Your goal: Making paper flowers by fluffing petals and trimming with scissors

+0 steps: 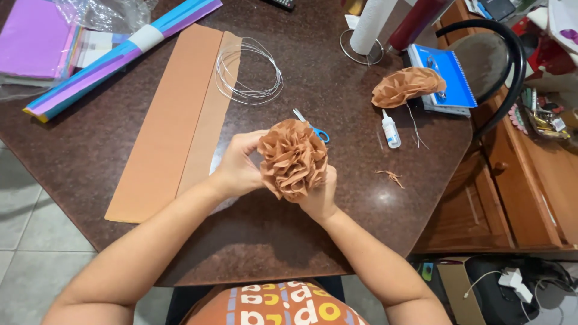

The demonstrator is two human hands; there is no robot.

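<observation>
2 hands [241, 165] [320, 195] half behind flower [293, 157]

There is a single view, from a camera worn on the person's head. It looks steeply down and forward over the forearms onto the dark speckled tabletop [337, 96], close enough that the left hand [239, 168] and right hand [320, 198] sit near the middle of the picture. The tabletop's far edge runs out of view at the top; tiled floor [24, 241] shows lower left, a black chair [500, 66] upper right.
</observation>
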